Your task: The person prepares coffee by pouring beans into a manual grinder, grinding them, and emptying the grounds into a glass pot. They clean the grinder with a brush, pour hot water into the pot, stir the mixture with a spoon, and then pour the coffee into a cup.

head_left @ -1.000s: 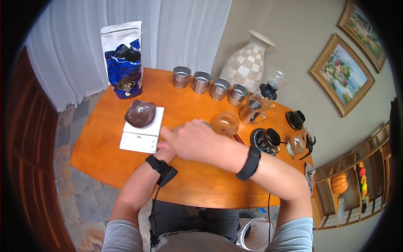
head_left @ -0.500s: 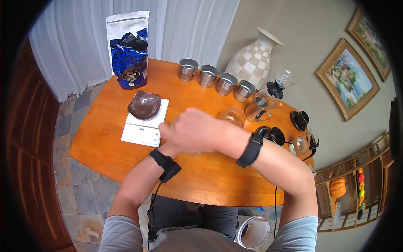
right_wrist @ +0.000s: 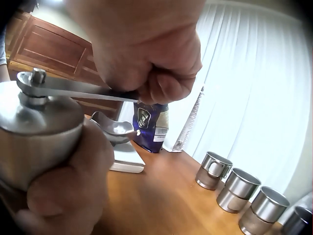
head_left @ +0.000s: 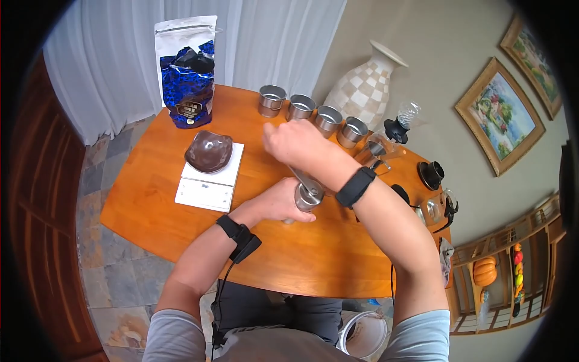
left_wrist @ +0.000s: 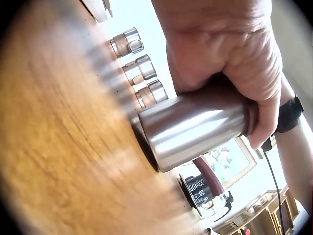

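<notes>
A steel hand coffee grinder (head_left: pixel 308 196) stands over the middle of the table, its metal body (left_wrist: pixel 188 129) filling the left wrist view. My left hand (head_left: pixel 281 200) wraps round that body from the left. Above it my right hand (head_left: pixel 300 142) grips the far end of the crank (right_wrist: pixel 80 89), whose knob is hidden in the fist. The crank points away from me, toward the metal cups. Left of the grinder, a brown wavy-edged bowl (head_left: pixel 208 151) sits on a white scale (head_left: pixel 204 194).
A blue and white bag (head_left: pixel 188 87) stands at the back left. Several metal cups (head_left: pixel 272 101) line the back edge before a checkered vase (head_left: pixel 360 84). A glass carafe (head_left: pixel 432 210) and a black cup (head_left: pixel 434 172) are at the right; my right forearm hides things there.
My right hand has swung from low over my left hand out to the far side with the crank, uncovering the left hand and the grinder. The head view has shifted slightly.
</notes>
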Demonstrator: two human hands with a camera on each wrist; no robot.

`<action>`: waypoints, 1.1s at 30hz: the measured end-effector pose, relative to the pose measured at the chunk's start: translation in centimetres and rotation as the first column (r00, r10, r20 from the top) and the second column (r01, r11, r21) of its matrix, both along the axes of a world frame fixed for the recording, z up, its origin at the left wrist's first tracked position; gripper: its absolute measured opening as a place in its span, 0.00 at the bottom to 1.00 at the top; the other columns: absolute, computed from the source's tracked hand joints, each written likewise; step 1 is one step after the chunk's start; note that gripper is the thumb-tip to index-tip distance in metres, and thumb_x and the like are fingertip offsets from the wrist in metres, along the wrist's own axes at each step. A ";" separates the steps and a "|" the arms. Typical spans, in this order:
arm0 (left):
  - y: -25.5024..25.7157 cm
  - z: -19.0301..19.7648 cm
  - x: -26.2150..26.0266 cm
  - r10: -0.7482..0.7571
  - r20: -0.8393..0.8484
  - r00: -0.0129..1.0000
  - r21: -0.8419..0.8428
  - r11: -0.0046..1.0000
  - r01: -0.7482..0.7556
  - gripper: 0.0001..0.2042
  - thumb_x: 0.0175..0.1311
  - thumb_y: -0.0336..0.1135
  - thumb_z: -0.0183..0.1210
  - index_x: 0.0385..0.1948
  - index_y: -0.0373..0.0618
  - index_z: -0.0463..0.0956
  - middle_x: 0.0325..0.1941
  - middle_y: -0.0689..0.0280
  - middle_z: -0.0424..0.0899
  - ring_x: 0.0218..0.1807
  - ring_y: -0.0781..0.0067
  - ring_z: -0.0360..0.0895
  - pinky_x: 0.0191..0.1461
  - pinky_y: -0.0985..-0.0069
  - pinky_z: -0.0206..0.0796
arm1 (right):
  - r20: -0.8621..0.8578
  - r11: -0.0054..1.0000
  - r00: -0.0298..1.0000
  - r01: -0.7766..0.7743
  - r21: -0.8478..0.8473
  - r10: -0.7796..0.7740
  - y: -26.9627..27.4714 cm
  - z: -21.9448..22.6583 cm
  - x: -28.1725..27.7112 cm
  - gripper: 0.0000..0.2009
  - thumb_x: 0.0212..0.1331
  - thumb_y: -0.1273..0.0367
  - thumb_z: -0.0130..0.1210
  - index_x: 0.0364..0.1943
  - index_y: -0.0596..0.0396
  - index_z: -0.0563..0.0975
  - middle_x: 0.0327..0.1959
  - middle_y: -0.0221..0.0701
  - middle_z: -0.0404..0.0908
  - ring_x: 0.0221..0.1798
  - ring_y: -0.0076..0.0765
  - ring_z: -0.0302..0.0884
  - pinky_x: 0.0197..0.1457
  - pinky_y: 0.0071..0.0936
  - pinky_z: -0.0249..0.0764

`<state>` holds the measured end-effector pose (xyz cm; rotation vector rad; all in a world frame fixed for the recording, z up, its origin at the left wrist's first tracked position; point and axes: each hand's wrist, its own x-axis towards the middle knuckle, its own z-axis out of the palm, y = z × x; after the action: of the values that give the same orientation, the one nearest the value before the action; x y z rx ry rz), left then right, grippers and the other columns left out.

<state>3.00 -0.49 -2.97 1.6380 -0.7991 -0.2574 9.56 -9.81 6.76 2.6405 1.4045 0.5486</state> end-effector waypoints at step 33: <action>0.7 0.6 1.2 0.221 -0.055 0.974 -0.032 0.974 -0.222 0.21 0.44 0.31 0.72 0.40 0.42 0.72 0.32 0.70 0.78 0.37 0.79 0.75 0.44 0.77 0.69 | -0.109 0.975 0.985 0.153 0.161 -0.136 -11.9 -0.3 -11.1 0.12 0.58 0.71 0.55 0.44 0.56 0.70 0.14 0.37 0.77 0.15 0.44 0.77 0.19 0.39 0.74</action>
<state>4.22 0.25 -2.40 1.6626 -0.5731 -0.1248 -1.57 -21.74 6.42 2.9116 1.2255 0.5520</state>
